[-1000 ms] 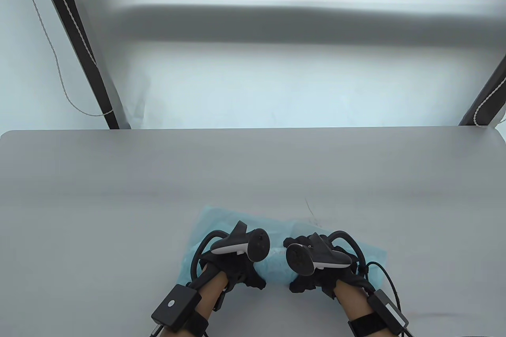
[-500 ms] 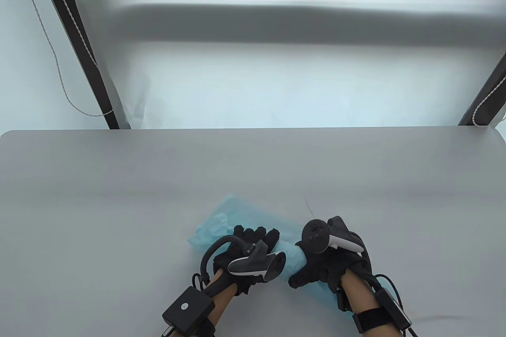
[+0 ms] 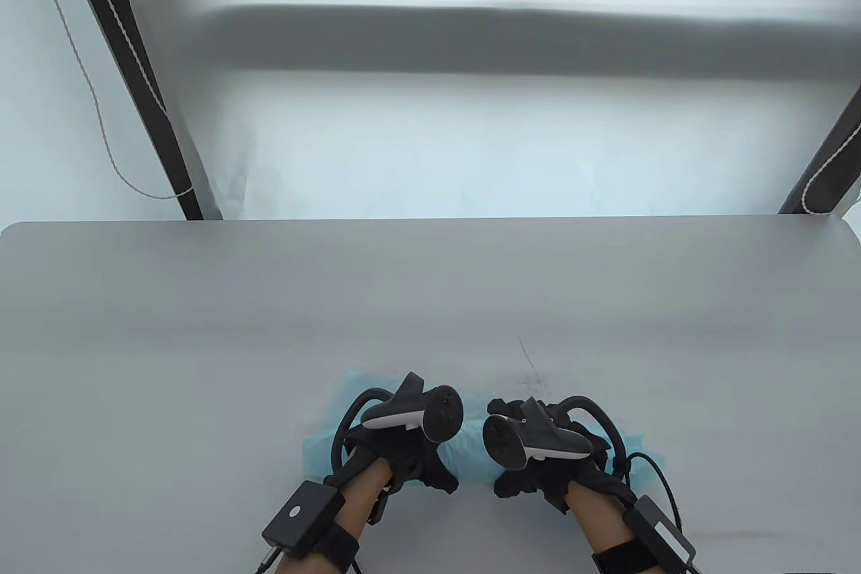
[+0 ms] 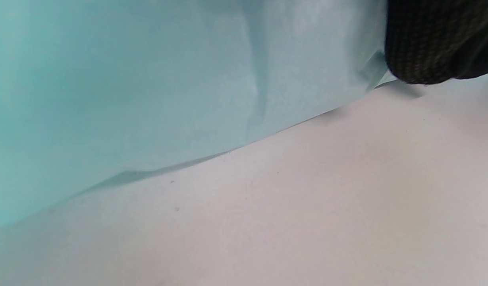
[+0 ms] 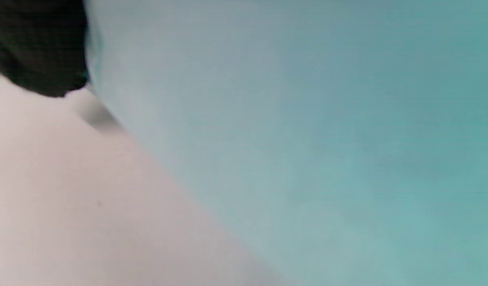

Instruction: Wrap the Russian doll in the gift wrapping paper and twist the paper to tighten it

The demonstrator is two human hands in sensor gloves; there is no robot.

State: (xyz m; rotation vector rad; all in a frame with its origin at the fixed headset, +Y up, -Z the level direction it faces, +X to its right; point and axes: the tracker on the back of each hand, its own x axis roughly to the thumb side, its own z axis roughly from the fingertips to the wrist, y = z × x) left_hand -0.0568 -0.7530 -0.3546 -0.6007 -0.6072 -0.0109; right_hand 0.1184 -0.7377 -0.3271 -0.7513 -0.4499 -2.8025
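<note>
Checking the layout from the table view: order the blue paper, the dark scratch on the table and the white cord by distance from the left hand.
1. Blue paper, under the left hand.
2. Dark scratch, right, farther back.
3. White cord, far left, beyond the table.

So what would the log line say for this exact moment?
step: twisting wrap | left hand: grips paper bundle | right hand: grips bundle | doll: hidden | table: bundle near front edge
</note>
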